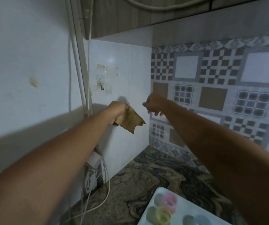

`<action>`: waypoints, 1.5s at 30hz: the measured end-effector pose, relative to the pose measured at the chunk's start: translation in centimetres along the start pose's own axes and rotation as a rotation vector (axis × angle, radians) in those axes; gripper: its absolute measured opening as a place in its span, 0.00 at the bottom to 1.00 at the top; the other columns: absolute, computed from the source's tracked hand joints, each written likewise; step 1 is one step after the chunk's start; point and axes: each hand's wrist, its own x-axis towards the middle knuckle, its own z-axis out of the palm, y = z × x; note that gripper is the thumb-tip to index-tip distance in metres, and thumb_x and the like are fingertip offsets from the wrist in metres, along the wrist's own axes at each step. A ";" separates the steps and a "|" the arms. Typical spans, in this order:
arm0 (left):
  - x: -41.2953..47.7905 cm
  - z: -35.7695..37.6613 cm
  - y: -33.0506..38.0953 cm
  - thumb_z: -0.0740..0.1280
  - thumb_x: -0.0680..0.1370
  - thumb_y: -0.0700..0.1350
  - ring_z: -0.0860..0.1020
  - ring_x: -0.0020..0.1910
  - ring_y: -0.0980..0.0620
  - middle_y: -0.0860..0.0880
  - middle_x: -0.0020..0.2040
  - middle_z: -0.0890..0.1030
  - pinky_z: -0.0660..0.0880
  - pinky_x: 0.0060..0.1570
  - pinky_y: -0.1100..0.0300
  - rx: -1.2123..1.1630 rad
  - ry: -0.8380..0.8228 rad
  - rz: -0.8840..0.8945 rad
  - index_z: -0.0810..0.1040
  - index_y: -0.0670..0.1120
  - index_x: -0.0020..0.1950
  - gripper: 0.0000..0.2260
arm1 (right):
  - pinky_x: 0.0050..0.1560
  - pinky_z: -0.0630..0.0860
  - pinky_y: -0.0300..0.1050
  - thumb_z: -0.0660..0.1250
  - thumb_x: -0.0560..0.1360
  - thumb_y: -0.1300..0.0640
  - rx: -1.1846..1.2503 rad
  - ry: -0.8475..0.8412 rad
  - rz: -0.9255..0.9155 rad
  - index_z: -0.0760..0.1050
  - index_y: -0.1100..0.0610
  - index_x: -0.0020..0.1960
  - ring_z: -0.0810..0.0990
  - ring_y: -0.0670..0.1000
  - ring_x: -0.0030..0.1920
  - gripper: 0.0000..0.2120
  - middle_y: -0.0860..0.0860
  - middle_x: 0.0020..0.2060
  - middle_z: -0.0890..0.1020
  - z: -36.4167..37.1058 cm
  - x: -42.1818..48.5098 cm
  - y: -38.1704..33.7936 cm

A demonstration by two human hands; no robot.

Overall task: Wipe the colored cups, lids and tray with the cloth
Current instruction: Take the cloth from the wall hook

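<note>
The swirl-patterned brown and grey surface (pixel 146 176) fills the lower middle. A white tray (pixel 187 207) sits on it at 5 o'clock, and a white cable (pixel 98 207) trails across it at 7 o'clock.
</note>
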 end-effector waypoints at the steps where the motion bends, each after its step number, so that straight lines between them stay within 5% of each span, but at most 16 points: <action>1: 0.1 1.0 -1.0 0.64 0.80 0.51 0.83 0.49 0.41 0.42 0.53 0.84 0.81 0.50 0.48 -0.087 -0.043 -0.046 0.80 0.43 0.58 0.14 | 0.42 0.83 0.48 0.59 0.84 0.45 0.097 -0.136 0.135 0.76 0.65 0.61 0.88 0.59 0.43 0.23 0.56 0.44 0.88 0.4 -1.2 1.3; 4: -0.8 2.9 -3.3 0.62 0.82 0.49 0.83 0.44 0.45 0.45 0.52 0.84 0.79 0.34 0.57 -0.281 -0.125 -0.115 0.79 0.44 0.57 0.11 | 0.49 0.84 0.60 0.53 0.82 0.35 0.437 -0.424 0.317 0.70 0.64 0.67 0.87 0.62 0.42 0.32 0.60 0.45 0.88 1.6 -3.7 4.0; 7: -0.9 4.7 -5.3 0.61 0.83 0.52 0.83 0.49 0.44 0.44 0.54 0.84 0.77 0.39 0.55 -0.323 -0.192 -0.148 0.79 0.45 0.58 0.13 | 0.53 0.82 0.61 0.53 0.81 0.33 0.669 -0.476 0.350 0.72 0.62 0.66 0.86 0.65 0.51 0.34 0.62 0.51 0.86 3.2 -5.1 6.0; 12: -1.8 6.7 -6.7 0.63 0.82 0.52 0.82 0.49 0.45 0.45 0.53 0.84 0.77 0.44 0.53 -0.256 -0.245 -0.130 0.79 0.48 0.50 0.09 | 0.51 0.83 0.54 0.66 0.82 0.50 0.781 -0.323 0.375 0.78 0.62 0.62 0.87 0.56 0.50 0.17 0.56 0.54 0.86 5.6 -6.8 8.5; 16: -3.2 7.7 -7.3 0.63 0.83 0.48 0.81 0.47 0.50 0.49 0.49 0.83 0.76 0.48 0.52 -0.236 -0.370 -0.098 0.77 0.50 0.47 0.07 | 0.42 0.84 0.47 0.64 0.83 0.59 0.986 -0.226 0.400 0.77 0.60 0.53 0.84 0.47 0.34 0.05 0.51 0.34 0.83 5.8 -10.2 9.0; 18: -4.0 8.6 -7.7 0.60 0.84 0.48 0.80 0.42 0.51 0.50 0.44 0.82 0.75 0.46 0.54 -0.225 -0.401 -0.074 0.76 0.52 0.47 0.08 | 0.39 0.80 0.41 0.62 0.83 0.59 1.097 -0.234 0.430 0.75 0.57 0.47 0.80 0.46 0.32 0.07 0.51 0.32 0.80 6.0 -12.1 9.2; 23: -5.9 11.5 -9.3 0.59 0.84 0.47 0.82 0.40 0.51 0.49 0.44 0.83 0.80 0.32 0.58 -0.221 -0.495 -0.093 0.77 0.50 0.48 0.09 | 0.47 0.77 0.47 0.62 0.82 0.67 1.167 -0.158 0.497 0.74 0.54 0.47 0.79 0.49 0.39 0.09 0.51 0.36 0.81 8.2 -15.5 11.4; 26: -6.2 13.2 -10.4 0.62 0.83 0.47 0.80 0.58 0.45 0.46 0.58 0.82 0.79 0.51 0.46 -0.174 -0.548 -0.110 0.77 0.46 0.58 0.08 | 0.43 0.80 0.48 0.64 0.79 0.71 1.231 -0.005 0.537 0.74 0.53 0.50 0.83 0.52 0.43 0.13 0.56 0.41 0.84 9.3 -16.3 13.6; 29: -6.1 14.7 -11.3 0.63 0.83 0.46 0.78 0.58 0.47 0.48 0.59 0.81 0.76 0.47 0.49 -0.131 -0.565 -0.117 0.75 0.45 0.60 0.08 | 0.40 0.85 0.50 0.64 0.79 0.72 1.243 0.067 0.597 0.75 0.56 0.51 0.85 0.54 0.41 0.11 0.58 0.43 0.83 10.2 -16.7 15.5; 32: -5.6 16.6 -12.0 0.63 0.83 0.46 0.78 0.60 0.46 0.47 0.61 0.80 0.75 0.58 0.42 -0.160 -0.549 -0.123 0.75 0.45 0.62 0.10 | 0.45 0.84 0.53 0.68 0.79 0.65 1.143 -0.047 0.660 0.75 0.57 0.46 0.83 0.53 0.38 0.06 0.55 0.39 0.82 11.1 -17.0 17.3; 36: -5.4 18.9 -12.9 0.58 0.85 0.44 0.80 0.35 0.54 0.49 0.43 0.80 0.77 0.32 0.61 -0.218 -0.504 -0.145 0.75 0.50 0.47 0.10 | 0.63 0.76 0.54 0.66 0.81 0.59 1.176 -0.240 0.579 0.77 0.56 0.46 0.82 0.52 0.44 0.05 0.52 0.39 0.82 12.0 -17.5 19.9; 38: -5.5 19.7 -13.2 0.57 0.85 0.45 0.80 0.32 0.55 0.50 0.40 0.79 0.76 0.33 0.61 -0.213 -0.508 -0.154 0.75 0.51 0.46 0.11 | 0.61 0.77 0.51 0.66 0.81 0.60 1.265 -0.222 0.527 0.76 0.55 0.47 0.81 0.50 0.46 0.05 0.51 0.40 0.83 12.1 -17.7 20.9; 41: -5.4 20.6 -13.4 0.57 0.85 0.45 0.79 0.41 0.51 0.52 0.37 0.81 0.77 0.39 0.55 -0.262 -0.531 -0.191 0.75 0.51 0.46 0.11 | 0.51 0.80 0.48 0.67 0.81 0.57 1.291 -0.226 0.515 0.77 0.55 0.46 0.80 0.50 0.45 0.05 0.49 0.37 0.83 11.9 -17.5 22.3; 45: -5.8 21.6 -13.5 0.56 0.85 0.44 0.79 0.44 0.49 0.49 0.44 0.80 0.78 0.38 0.54 -0.315 -0.553 -0.205 0.75 0.50 0.49 0.10 | 0.47 0.81 0.46 0.67 0.81 0.55 1.277 -0.343 0.482 0.76 0.53 0.51 0.80 0.49 0.42 0.02 0.50 0.42 0.80 12.3 -16.8 23.8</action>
